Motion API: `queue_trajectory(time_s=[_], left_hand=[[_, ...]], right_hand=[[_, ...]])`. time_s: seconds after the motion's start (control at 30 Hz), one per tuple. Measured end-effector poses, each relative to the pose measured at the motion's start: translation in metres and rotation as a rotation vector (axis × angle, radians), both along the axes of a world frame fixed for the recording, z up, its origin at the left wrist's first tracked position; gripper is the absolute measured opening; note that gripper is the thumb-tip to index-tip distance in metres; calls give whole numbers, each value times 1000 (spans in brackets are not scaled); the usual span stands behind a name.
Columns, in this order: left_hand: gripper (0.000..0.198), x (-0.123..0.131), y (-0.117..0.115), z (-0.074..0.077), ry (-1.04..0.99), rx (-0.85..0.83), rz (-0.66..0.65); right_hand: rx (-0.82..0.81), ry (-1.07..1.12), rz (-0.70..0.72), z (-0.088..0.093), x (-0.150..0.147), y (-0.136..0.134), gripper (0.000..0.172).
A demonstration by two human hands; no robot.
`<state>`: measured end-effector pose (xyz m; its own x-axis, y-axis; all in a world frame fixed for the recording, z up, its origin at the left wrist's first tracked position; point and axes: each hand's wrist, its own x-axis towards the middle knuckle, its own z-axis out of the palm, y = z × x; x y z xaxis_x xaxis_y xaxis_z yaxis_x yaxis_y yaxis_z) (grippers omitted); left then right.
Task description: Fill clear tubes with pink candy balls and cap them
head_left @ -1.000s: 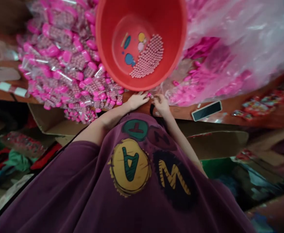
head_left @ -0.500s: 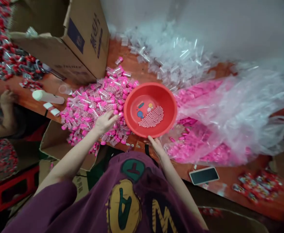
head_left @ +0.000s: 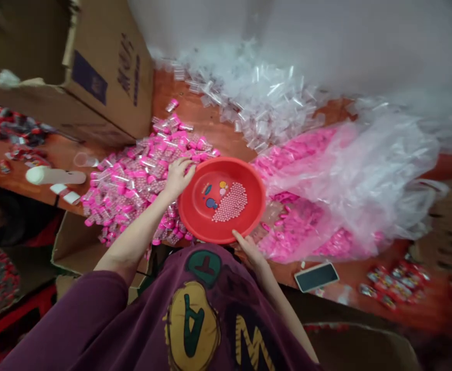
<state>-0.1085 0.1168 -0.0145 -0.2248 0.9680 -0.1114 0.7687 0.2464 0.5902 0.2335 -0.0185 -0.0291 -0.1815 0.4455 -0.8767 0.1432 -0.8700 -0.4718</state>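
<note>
A red bowl (head_left: 195,225) stands on the wooden table near its front edge. It holds a patch of small pink beads (head_left: 231,202) and a few coloured pieces. My left hand (head_left: 177,176) grips the bowl's far left rim, resting above a heap of pink-capped tubes (head_left: 129,180). At the near rim, my right hand (head_left: 248,248) has its fingers curled against the edge. My purple shirt fills the bottom of the view.
A big cardboard box (head_left: 105,77) stands at the back left. Clear empty tubes (head_left: 256,103) are heaped behind the bowl. To the right are a plastic bag of pink caps (head_left: 326,206) and a phone (head_left: 316,276). A white bottle (head_left: 53,176) lies left.
The view lifted from close over the bowl to a wider look at the table. My left hand moved from the front edge to the bowl's left rim. The bowl slid a little nearer.
</note>
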Motion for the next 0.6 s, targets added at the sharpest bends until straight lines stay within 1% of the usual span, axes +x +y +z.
queue_trajectory(time_s=[0.03, 0.1, 0.13, 0.2, 0.23, 0.27, 0.33, 0.4, 0.43, 0.47, 0.5, 0.57, 0.6], left_hand=[[28, 3, 13, -4, -20, -27, -29], [31, 7, 43, -13, -79, -94, -90], [32, 8, 59, -18, -117, -144, -113], [31, 15, 94, -32, -204, -270, -169], [29, 21, 111, -39, -239, -320, -198], [27, 30, 127, -48, -268, -359, -231], [23, 53, 158, -65, -303, -407, -291], [25, 84, 182, -81, -316, -456, -317], [28, 100, 192, -89, -308, -475, -304], [34, 116, 201, -97, -292, -490, -279], [41, 131, 208, -103, -274, -492, -241], [59, 158, 219, -116, -280, -487, -177], [70, 168, 224, -122, -284, -484, -150]], right_hand=[[-16, -34, 40, 4, 10, 9, 38], [-45, -107, 100, 12, 32, 35, 37], [-49, -135, 123, 16, 43, 53, 38], [-19, -166, 166, 22, 57, 96, 42], [84, -184, 235, 22, 59, 121, 45], [237, -226, 255, 20, 57, 148, 46], [525, -299, 267, 4, 45, 204, 41], [756, -437, 241, -24, 25, 255, 25], [840, -522, 270, -40, 14, 277, 19], [888, -604, 322, -57, 4, 295, 21], [901, -672, 401, -72, -5, 308, 29], [877, -789, 564, -97, -16, 322, 43], [860, -826, 633, -106, -18, 325, 47]])
